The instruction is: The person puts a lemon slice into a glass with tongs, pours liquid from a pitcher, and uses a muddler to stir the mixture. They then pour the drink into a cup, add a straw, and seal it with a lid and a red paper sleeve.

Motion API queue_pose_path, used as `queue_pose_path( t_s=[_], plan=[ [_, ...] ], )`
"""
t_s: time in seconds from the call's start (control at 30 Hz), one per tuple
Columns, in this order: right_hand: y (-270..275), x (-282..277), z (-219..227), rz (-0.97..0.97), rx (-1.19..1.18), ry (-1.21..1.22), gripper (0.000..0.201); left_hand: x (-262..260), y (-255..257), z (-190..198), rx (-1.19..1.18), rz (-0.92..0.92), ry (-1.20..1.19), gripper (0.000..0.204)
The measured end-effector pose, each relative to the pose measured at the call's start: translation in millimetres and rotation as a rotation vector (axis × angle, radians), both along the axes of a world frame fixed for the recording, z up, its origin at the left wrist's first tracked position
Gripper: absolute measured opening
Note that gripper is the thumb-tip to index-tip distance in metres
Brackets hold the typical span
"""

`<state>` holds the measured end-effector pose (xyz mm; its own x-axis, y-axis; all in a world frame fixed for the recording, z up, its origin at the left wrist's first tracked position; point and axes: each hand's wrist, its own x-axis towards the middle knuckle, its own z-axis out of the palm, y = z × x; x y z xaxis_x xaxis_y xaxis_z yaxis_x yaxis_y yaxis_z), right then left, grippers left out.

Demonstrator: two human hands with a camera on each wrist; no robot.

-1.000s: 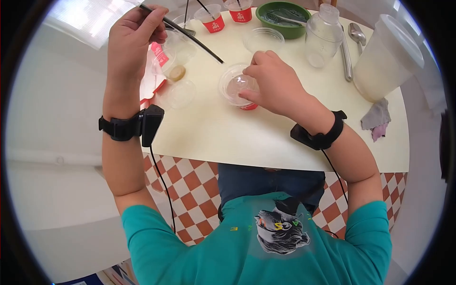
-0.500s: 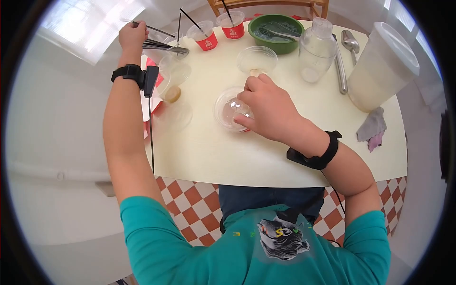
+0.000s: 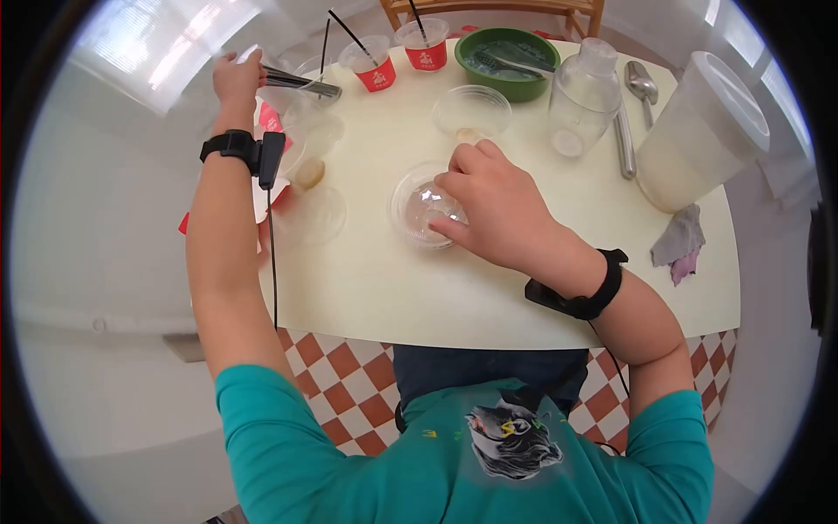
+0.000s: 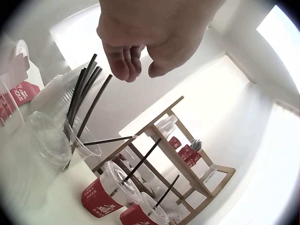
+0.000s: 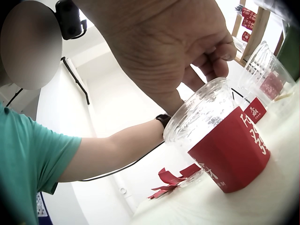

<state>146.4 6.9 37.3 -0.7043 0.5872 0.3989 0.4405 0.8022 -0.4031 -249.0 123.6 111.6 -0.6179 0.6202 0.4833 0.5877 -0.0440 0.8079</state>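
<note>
My left hand [image 3: 237,83] is raised at the table's far left corner, beside a bundle of black straws [image 3: 301,82]. In the left wrist view the hand [image 4: 157,40] hangs above the straws [image 4: 86,89], thumb apart from loosely bent fingers, with no straw seen in it. Near the middle of the table my right hand [image 3: 502,205] holds the rim of a clear cup [image 3: 419,210]. In the right wrist view this cup [image 5: 229,150] stands upright in a red sleeve, with a clear lid or rim [image 5: 199,108] between the thumb and fingers of the hand [image 5: 164,47].
Two red-sleeved cups with straws [image 3: 377,77] stand at the back, beside a green bowl [image 3: 515,86]. A clear shaker [image 3: 580,105], metal scoop [image 3: 642,83], large pitcher [image 3: 694,140] and grey cloth [image 3: 676,237] are on the right. Clear lids [image 3: 471,111] lie about.
My left hand has moved away toward the straws, and the straw it held no longer shows in it. My right hand stays on the cup. The head view has shifted.
</note>
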Motion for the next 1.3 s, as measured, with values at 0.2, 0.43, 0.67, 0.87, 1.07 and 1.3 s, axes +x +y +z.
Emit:
queue_pose_path(
  t_s=[0.2,0.43,0.67,0.87,1.07,1.3],
  plan=[
    [-10,-2,1,-0.079,0.008,0.015,0.042,59,-70,-2,0.016,-0.208,0.121,0.046],
    [-12,-11,-7,-0.12,-0.21,-0.019,0.071,183,-184,-37,-0.147,-0.855,0.703,0.03],
    [-1,-15,-26,-0.048,-0.422,0.2,0.089,193,-202,-55,-0.249,-0.8,0.825,0.031],
    [2,-17,-34,0.146,-0.454,0.284,0.107,190,-206,-61,-0.121,-0.643,1.043,0.025],
    [-1,-18,-30,0.055,-0.404,0.232,0.108,196,-208,-65,-0.109,-0.645,1.049,0.022],
    [4,-17,-33,0.096,-0.504,0.297,0.109,199,-210,-63,-0.024,-0.685,1.086,0.017]
  ],
)
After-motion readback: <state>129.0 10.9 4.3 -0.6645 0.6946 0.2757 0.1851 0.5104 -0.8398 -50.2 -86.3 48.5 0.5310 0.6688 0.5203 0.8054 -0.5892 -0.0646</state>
